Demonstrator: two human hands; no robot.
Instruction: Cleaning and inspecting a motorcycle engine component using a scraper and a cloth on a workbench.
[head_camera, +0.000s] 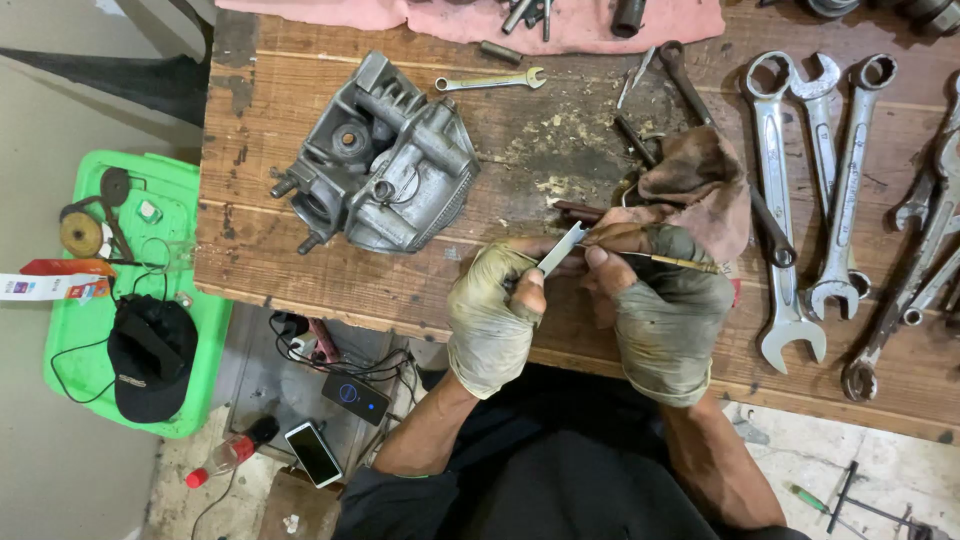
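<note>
Left hand: gloved, closed on a flat silver metal blade — tip beside the right fingers.
Right hand: gloved, pinching a thin brass-coloured rod — just past the blade.

This is a mechanic's workshop. A worn wooden workbench carries a grey metal engine part. To the right of the engine part lie many large spanners; above it, a pink cloth holds sockets. The bench is scratched and stained. Left of the engine part, below the bench, stands a green plastic stool.
</note>
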